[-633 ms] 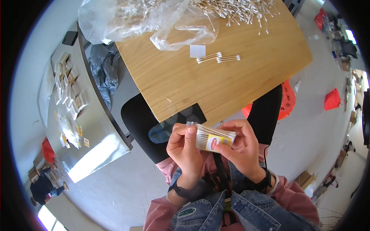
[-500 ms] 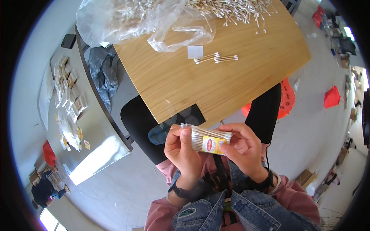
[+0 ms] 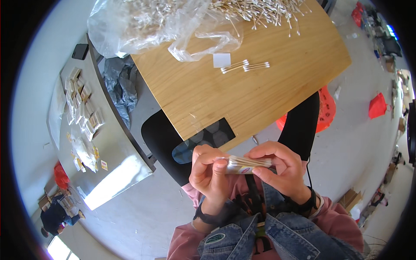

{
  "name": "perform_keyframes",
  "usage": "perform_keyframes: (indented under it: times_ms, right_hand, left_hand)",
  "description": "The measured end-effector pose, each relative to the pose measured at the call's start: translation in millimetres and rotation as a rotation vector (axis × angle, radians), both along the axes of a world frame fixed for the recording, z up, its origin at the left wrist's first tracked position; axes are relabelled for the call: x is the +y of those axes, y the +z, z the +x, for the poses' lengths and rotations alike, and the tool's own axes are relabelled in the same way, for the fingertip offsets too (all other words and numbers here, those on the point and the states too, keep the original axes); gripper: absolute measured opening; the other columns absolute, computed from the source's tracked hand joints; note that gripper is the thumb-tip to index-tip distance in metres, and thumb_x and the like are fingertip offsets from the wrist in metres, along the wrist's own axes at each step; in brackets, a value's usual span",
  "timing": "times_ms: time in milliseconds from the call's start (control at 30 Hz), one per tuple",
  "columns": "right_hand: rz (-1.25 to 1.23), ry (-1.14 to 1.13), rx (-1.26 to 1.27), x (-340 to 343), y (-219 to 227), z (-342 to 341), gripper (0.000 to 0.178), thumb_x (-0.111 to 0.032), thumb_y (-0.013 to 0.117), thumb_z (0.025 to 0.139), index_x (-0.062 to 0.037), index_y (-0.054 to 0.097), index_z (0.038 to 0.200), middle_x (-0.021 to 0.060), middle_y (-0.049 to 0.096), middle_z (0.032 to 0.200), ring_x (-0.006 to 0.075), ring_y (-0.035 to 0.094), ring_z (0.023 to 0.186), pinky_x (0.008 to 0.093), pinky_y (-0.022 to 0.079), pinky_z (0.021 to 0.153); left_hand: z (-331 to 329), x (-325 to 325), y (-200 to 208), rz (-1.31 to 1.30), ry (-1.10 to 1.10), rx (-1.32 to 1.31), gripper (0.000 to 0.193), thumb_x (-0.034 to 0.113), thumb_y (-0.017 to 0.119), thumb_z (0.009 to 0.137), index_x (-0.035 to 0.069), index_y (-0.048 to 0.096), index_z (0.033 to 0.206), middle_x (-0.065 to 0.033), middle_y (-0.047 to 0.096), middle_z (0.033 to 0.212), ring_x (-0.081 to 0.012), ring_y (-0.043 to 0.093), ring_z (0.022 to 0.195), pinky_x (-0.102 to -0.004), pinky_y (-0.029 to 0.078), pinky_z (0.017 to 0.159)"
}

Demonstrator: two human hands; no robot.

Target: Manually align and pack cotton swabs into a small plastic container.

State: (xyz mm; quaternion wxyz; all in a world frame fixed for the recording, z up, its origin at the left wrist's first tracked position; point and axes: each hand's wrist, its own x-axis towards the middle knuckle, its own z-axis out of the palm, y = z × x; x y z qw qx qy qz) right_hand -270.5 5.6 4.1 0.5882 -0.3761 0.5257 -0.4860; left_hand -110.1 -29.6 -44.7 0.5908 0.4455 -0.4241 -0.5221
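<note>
Between my two hands, in front of my chest, is a small clear pack of cotton swabs [image 3: 247,164] with a yellow label, tipped so its narrow side faces up. My left hand [image 3: 210,171] pinches its left end between thumb and fingers. At the other end, my right hand [image 3: 281,169] grips it the same way. On the wooden table [image 3: 260,95] beyond lie several loose cotton swabs [image 3: 245,66] beside a small white square card [image 3: 222,60]. A big clear plastic bag [image 3: 147,30] spills a heap of swabs [image 3: 264,11] at the far edge.
To the left, a grey side table [image 3: 117,160] carries many packed swab bundles [image 3: 82,104], yellow-labelled empty bags [image 3: 84,151] and a black phone [image 3: 80,51]. A red stool [image 3: 327,110] stands under the wooden table's right side. Another person [image 3: 56,214] is at the far lower left.
The swab pack has been tilted, so its labelled face is now seen nearly edge-on. Both hands have shifted slightly right and remain on its ends.
</note>
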Motion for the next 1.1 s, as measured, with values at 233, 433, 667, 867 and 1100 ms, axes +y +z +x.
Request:
perform_keyframes:
  times_ms: [233,433,667,867,1100]
  right_hand:
    - [-0.117,0.166,0.174,-19.1,14.8,-8.1,0.044,-0.004,0.076,0.082,-0.0015,0.061,0.123,0.01,0.065,0.114,0.019,0.063,0.096,0.0315,0.05,0.086]
    - [-0.031,0.181,0.104,-8.5,16.5,-2.1,0.05,-0.007,0.076,0.084,0.0009,0.058,0.13,0.0109,0.063,0.122,0.0181,0.064,0.106,0.0311,0.051,0.09]
    - [0.067,0.131,0.059,0.9,14.8,-4.9,0.037,-0.002,0.068,0.092,0.0044,0.06,0.128,0.0109,0.067,0.118,0.0121,0.065,0.104,0.0265,0.053,0.086]
    - [0.035,0.079,0.083,-0.9,16.4,-8.1,0.034,0.001,0.067,0.09,0.004,0.064,0.124,0.0128,0.069,0.115,0.0142,0.068,0.1,0.0267,0.056,0.083]
    - [-0.04,0.103,0.223,-4.9,22.1,-18.4,0.032,0.005,0.066,0.085,0.0005,0.07,0.117,0.0114,0.074,0.097,0.012,0.071,0.082,0.0253,0.057,0.071]
  left_hand:
    - [8.4,-6.6,8.8,0.058,-0.183,0.086,0.012,0.009,0.073,0.091,0.0,0.068,0.087,-0.0052,0.057,0.083,-0.0129,0.05,0.075,-0.0254,0.04,0.069]
    - [5.0,-5.8,-1.5,0.198,-0.047,0.322,0.007,0.006,0.068,0.094,0.0,0.065,0.092,-0.0033,0.054,0.086,-0.0107,0.048,0.078,-0.0235,0.04,0.072]
    - [5.4,-6.3,4.4,0.101,0.023,0.154,0.018,0.016,0.067,0.098,0.002,0.058,0.09,-0.0013,0.047,0.081,-0.0083,0.045,0.071,-0.0223,0.039,0.062]
    - [6.2,-3.8,16.1,0.15,0.055,0.169,0.009,0.007,0.069,0.094,-0.001,0.065,0.089,-0.0036,0.055,0.083,-0.0107,0.047,0.075,-0.024,0.041,0.07]
    - [11.8,-5.0,16.5,0.061,0.034,0.052,0.01,0.006,0.071,0.091,-0.002,0.065,0.087,-0.0053,0.057,0.082,-0.0113,0.048,0.075,-0.0246,0.04,0.069]
